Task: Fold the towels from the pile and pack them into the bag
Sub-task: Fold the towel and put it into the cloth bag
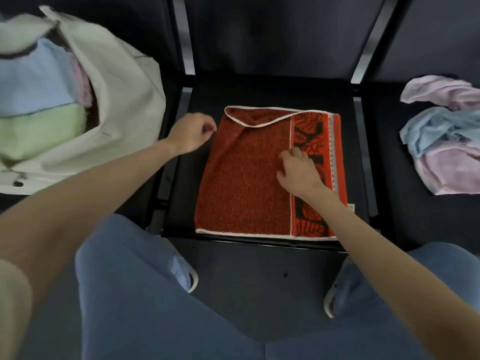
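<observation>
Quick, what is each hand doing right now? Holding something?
Left hand: fingers curled at the red towel's left edge; a real pinch cannot be told.
Right hand: open, resting flat on the towel.

Rust-red towel [241, 178] with black leaf border; cream bag [124, 94]; pink and blue pile [446, 141].

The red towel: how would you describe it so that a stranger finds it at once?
Look at the black seat in the middle, between the white bag and the loose towel pile. The red towel lies flat there under the right hand. It alone is dark red, with a white edge and a black leaf band; the others are pastel.
</observation>
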A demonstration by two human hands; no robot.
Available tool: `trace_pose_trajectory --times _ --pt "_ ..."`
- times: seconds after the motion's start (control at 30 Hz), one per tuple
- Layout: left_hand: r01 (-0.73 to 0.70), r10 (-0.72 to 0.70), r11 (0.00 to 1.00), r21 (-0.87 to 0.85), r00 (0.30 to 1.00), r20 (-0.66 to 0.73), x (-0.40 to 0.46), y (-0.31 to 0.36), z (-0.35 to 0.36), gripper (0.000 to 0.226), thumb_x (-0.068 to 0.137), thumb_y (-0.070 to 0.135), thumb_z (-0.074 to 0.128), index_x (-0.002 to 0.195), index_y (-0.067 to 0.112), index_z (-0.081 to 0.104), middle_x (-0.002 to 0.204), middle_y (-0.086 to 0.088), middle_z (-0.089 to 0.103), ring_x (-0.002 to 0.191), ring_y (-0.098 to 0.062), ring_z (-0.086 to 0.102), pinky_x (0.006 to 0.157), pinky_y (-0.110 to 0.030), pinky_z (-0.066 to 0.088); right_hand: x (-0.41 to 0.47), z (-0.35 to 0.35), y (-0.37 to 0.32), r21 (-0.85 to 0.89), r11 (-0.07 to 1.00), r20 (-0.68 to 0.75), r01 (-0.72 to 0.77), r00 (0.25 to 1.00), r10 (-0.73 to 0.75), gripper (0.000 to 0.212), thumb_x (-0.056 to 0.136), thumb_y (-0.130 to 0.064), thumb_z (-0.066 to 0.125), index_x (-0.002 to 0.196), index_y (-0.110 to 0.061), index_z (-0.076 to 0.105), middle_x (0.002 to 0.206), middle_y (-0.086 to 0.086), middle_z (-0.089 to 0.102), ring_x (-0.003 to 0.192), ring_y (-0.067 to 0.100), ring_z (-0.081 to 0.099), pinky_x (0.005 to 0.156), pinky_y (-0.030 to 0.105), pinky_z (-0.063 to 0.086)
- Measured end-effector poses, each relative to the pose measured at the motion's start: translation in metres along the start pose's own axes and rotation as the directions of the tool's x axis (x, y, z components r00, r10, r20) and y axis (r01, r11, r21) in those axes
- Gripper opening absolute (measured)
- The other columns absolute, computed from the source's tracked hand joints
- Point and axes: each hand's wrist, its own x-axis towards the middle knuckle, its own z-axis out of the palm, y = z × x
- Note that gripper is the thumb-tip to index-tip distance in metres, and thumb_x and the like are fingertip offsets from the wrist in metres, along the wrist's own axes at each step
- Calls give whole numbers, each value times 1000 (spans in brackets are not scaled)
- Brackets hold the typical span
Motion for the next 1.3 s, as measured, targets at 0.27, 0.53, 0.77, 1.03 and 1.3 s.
trace_pose_trajectory --times 0.27,0.53,0.77,1.03,1.3 --pt "-161 173 980 117 980 -100 63 -21 33 26 84 11 67 109 11 65 110 -8 59 94 -23 58 77 -35 48 58 18 18 57 996 -197 -67 977 77 43 88 -14 54 129 -4 47 131 20 44 123 35 40 104 45 34" --pt "-350 380 883 312 924 -37 89 -26 26 13 82 7 63 93 2 70 103 -12 63 91 -30 57 71 -45 51 73 30 45 -73 997 -269 -34 963 13 43 97 -26 46 135 -6 47 130 22 48 116 39 46 96 49 42" --pt "-282 201 871 404 952 230 126 -29 -14 19 91 15 56 92 2 70 108 -15 57 104 -31 52 83 -41 44 85 30 45 -150 987 -241 -64 970 27 51 97 -32 41 145 -14 38 129 24 45 111 42 45 88 51 42" --pt "193 -203 951 241 979 17 120 -29 15 30 91 11 52 120 5 55 121 -20 50 109 -36 51 93 -43 44 89 12 62 -67 995 -113 74 990 -81 50 98 -33 42 145 -18 36 131 18 42 118 34 43 99 45 38" --pt "-226 231 973 49 962 -145 18 82 82 20 84 14 62 104 13 62 109 -6 54 103 -20 51 89 -29 43 109 -8 123 402 886 -392 -232 831 395 31 91 -9 49 121 0 50 125 25 45 116 40 43 97 40 34"
